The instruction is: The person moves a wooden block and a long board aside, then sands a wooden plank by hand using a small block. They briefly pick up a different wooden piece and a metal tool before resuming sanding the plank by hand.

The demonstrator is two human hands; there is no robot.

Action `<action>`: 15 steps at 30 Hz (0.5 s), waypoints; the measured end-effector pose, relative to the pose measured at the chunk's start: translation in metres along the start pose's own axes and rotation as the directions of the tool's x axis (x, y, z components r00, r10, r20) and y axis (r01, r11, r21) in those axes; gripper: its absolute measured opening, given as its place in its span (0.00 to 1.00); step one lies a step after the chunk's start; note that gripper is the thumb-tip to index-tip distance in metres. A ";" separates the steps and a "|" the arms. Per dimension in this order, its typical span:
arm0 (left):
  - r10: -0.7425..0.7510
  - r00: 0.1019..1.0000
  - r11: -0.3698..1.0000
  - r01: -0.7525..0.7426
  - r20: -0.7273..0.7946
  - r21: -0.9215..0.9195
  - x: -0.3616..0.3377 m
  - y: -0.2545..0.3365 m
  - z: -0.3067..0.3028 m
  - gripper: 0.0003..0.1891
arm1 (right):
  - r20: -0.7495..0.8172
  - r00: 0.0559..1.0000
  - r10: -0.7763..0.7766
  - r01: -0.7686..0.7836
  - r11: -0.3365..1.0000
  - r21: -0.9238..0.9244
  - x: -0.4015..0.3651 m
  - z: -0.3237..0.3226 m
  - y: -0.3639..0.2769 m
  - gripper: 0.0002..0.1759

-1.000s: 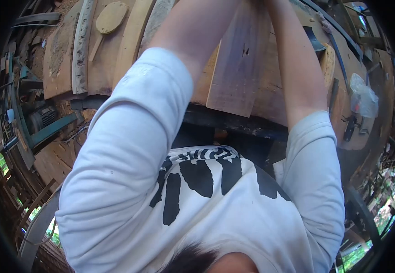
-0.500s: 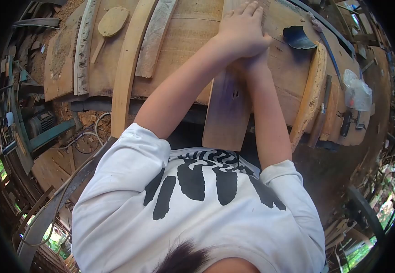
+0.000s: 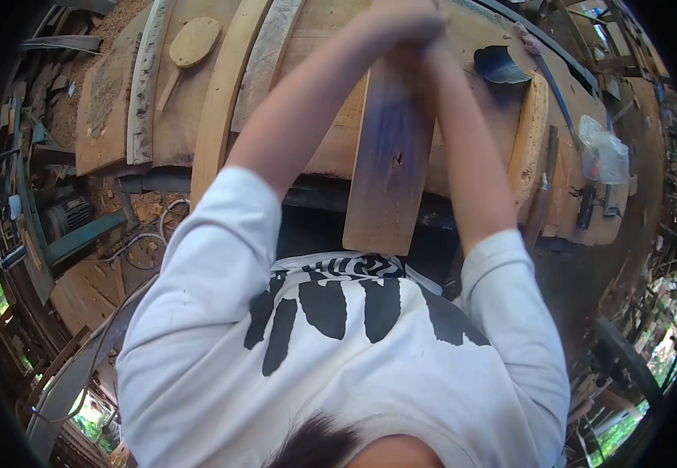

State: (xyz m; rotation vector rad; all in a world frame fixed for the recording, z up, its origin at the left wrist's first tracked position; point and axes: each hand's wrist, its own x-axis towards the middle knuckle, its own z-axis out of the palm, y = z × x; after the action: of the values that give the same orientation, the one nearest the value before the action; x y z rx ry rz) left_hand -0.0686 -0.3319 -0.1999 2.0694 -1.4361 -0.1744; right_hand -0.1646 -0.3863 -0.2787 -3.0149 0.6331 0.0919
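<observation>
At nine o'clock sits a motor (image 3: pixel 69 216); at ten, a ridged strip (image 3: pixel 145 86) lies on the desk (image 3: pixel 330 136). Toward eleven come a round-headed wooden paddle (image 3: pixel 195 43) and a long pale batten (image 3: pixel 227 97) whose near end juts past the desk edge. The plank (image 3: pixel 391 175), stained purplish along its middle, lies toward one o'clock, its near end overhanging the edge close to the person's shirt (image 3: pixel 369 374). Over its far part, between twelve and one, the left hand (image 3: pixel 408 23) overlaps the right hand (image 3: pixel 426 53); both blur, so I cannot tell whether either is spread or gripping. A dark curved piece (image 3: pixel 501 65) lies between one and two, a rough-edged board (image 3: pixel 529 136) at two, and a clear plastic bag (image 3: pixel 605 152) between two and three.
</observation>
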 end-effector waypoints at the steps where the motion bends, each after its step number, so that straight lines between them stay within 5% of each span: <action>1: 0.025 0.997 0.999 -0.028 -0.067 -0.042 -0.034 0.006 0.007 0.35 | -0.015 1.000 0.002 -0.002 1.000 -0.003 -0.036 -0.011 -0.031 0.33; 2: -0.018 0.999 0.977 0.023 0.028 -0.210 -0.078 0.029 -0.011 0.36 | -0.030 1.000 0.004 -0.004 1.000 -0.005 -0.076 -0.021 -0.052 0.33; 4: 0.083 0.995 0.996 -0.084 -0.047 -0.027 -0.161 0.055 -0.017 0.33 | -0.055 0.998 0.014 -0.015 1.000 -0.009 -0.169 -0.045 -0.099 0.33; 9: 0.041 0.978 0.998 -0.048 0.206 0.032 -0.286 0.114 -0.052 0.42 | -0.100 0.994 0.042 -0.046 0.998 -0.034 -0.257 -0.062 -0.176 0.33; 12: 0.022 0.988 0.998 -0.013 0.152 -0.057 -0.268 0.109 -0.050 0.42 | -0.158 0.987 0.038 -0.044 0.998 -0.035 -0.236 -0.071 -0.163 0.33; 15: 0.072 0.997 0.994 -0.070 -0.014 0.089 -0.185 0.068 -0.027 0.37 | -0.217 0.976 0.020 -0.027 0.999 -0.028 -0.196 -0.073 -0.125 0.33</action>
State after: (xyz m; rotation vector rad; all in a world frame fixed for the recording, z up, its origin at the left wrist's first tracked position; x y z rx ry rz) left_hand -0.1864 -0.1725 -0.1833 2.0812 -1.5290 -0.0649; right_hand -0.2895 -0.1990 -0.1861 -3.0730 0.6892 -0.2313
